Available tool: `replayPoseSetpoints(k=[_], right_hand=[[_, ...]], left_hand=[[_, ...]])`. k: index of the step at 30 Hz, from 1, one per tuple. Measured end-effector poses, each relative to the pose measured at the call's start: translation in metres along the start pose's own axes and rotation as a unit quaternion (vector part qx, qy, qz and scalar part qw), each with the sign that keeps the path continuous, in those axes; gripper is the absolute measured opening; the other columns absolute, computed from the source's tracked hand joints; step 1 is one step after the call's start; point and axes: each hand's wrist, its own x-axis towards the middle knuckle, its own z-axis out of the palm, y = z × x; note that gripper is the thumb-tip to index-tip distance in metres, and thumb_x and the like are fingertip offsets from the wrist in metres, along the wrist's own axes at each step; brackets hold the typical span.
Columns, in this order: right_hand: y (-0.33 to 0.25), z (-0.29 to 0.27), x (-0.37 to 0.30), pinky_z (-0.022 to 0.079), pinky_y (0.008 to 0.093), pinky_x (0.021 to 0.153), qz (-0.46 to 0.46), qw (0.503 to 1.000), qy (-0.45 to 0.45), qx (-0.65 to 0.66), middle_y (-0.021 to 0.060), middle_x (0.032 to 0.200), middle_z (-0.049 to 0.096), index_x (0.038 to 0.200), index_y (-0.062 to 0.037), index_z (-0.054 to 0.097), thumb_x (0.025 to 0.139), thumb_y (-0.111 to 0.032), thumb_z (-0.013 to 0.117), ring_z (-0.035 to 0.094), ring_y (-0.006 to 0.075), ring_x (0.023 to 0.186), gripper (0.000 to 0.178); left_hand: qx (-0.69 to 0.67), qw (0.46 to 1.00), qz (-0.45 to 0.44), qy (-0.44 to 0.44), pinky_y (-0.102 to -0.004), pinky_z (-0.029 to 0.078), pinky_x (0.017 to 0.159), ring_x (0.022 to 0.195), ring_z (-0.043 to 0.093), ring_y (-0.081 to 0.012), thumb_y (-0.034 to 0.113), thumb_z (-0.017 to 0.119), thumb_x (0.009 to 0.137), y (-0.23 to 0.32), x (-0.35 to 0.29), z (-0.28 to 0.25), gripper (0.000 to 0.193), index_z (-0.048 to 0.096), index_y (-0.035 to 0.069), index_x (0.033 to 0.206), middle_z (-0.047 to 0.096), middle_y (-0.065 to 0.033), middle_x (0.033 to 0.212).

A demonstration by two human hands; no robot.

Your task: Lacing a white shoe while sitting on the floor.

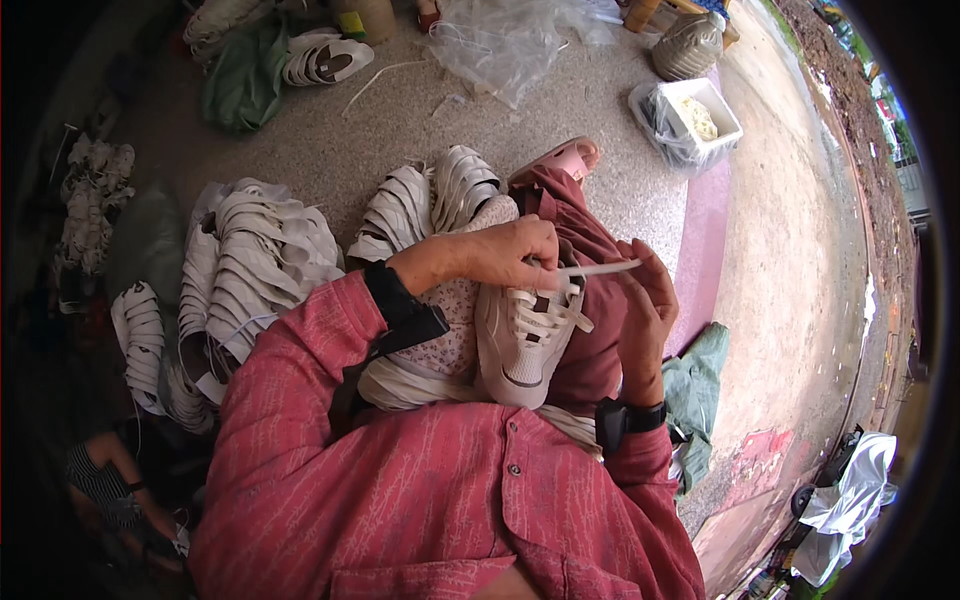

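A pale beige sneaker upper [535, 345] rests on my lap with its toe toward me, a lace crossing its front in several rows. Over its opening, my left hand [505, 252] is closed, fingers pinching a flat white shoelace [605, 268]. The lace stretches to the right, where my right hand [650, 300] pinches its end between thumb and fingers. Flowered cloth [435, 325] covers my lap on the left of the upper. The left fingertips hide part of the opening.
Nested stacks of white shoe uppers [265, 260] lie to my left, with two more stacks [395, 210] ahead. Clear plastic [500, 45] lies on the floor beyond. A white box [712, 115] stands far right, near a filled bag [690, 45]. Another person's arm [125, 470] shows lower left.
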Motion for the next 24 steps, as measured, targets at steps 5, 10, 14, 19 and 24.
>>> replayPoseSetpoints(k=[5, 10, 14, 19, 24], right_hand=[[0.009, 0.001, 0.001, 0.046, 0.0371, 0.1, 0.038, 0.99, 0.008, 0.137, 0.016, 0.127, 0.056, 0.132, 0.0054, 0.046, 0.091, 0.002, 0.052, 0.058, 0.0236, 0.113, 0.042], [0.032, -0.01, 0.004, 0.048, 0.0444, 0.098, 0.095, 0.956, 0.036, 0.274, 0.0168, 0.126, 0.057, 0.131, 0.0035, 0.046, 0.093, -0.005, 0.055, 0.06, 0.027, 0.11, 0.04], [0.039, -0.025, 0.008, 0.049, 0.0416, 0.097, 0.092, 0.953, 0.039, 0.285, 0.0151, 0.126, 0.057, 0.131, 0.0006, 0.047, 0.093, -0.004, 0.055, 0.061, 0.024, 0.108, 0.038], [0.015, -0.026, 0.012, 0.047, 0.0394, 0.098, 0.075, 0.957, 0.06, 0.273, 0.0158, 0.123, 0.059, 0.13, 0.0019, 0.048, 0.094, -0.003, 0.054, 0.06, 0.0259, 0.109, 0.037], [-0.005, -0.032, 0.018, 0.047, 0.0376, 0.096, 0.024, 0.985, 0.036, 0.168, 0.0145, 0.125, 0.057, 0.131, 0.0025, 0.047, 0.095, -0.005, 0.052, 0.06, 0.0245, 0.108, 0.037]], left_hand=[[-0.238, 0.965, -0.088, 0.064, -0.0245, 0.037, 0.083, 0.087, 0.047, -0.0097, 0.033, 0.056, 0.096, -0.007, -0.021, 0.021, 0.03, 0.059, 0.005, 0.086, 0.049, 0.0008, 0.092], [-0.321, 0.92, -0.114, 0.193, -0.0206, 0.037, 0.076, 0.08, 0.044, -0.0053, 0.034, 0.049, 0.099, 0.005, -0.036, 0.041, 0.029, 0.058, 0.007, 0.094, 0.047, 0.0045, 0.086], [-0.411, 0.879, -0.172, 0.171, -0.0202, 0.036, 0.075, 0.079, 0.044, -0.0047, 0.033, 0.051, 0.098, 0.017, -0.036, 0.026, 0.028, 0.059, 0.007, 0.092, 0.049, 0.0051, 0.086], [-0.325, 0.922, -0.112, 0.178, -0.0194, 0.037, 0.07, 0.074, 0.045, -0.004, 0.027, 0.055, 0.096, 0.009, -0.04, 0.016, 0.023, 0.061, 0.007, 0.088, 0.053, 0.005, 0.082], [-0.287, 0.928, -0.169, 0.165, -0.0195, 0.034, 0.059, 0.066, 0.042, -0.0028, 0.027, 0.061, 0.093, 0.018, -0.063, -0.012, 0.025, 0.06, 0.007, 0.078, 0.049, 0.007, 0.07]])
